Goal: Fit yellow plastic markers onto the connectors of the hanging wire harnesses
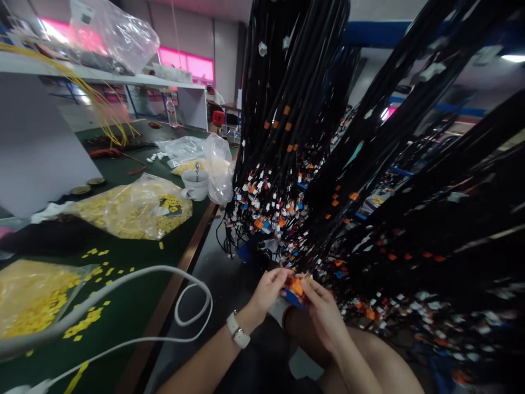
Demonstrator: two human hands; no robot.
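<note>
Low in front of me, both hands meet at the lower end of a hanging bundle of black cables [283, 158]. My left hand [266, 294], with a white watch [238, 330] on its wrist, is closed with its fingertips at an orange connector [297, 287]. Just below the orange one is a blue connector [292, 299]. My right hand [325, 313] is closed in a pinch at the connector's other side, with a small yellow piece [309, 279] at its fingertips. The fingers partly hide the wire ends.
More cable bundles [451, 180] with many white, orange and blue connectors hang at the right. On the green table [143, 276] at left lie bags of yellow pieces [127, 210], loose yellow pieces [88, 322], a white cup [196, 186] and a grey-white cable [180, 269] looping over the edge.
</note>
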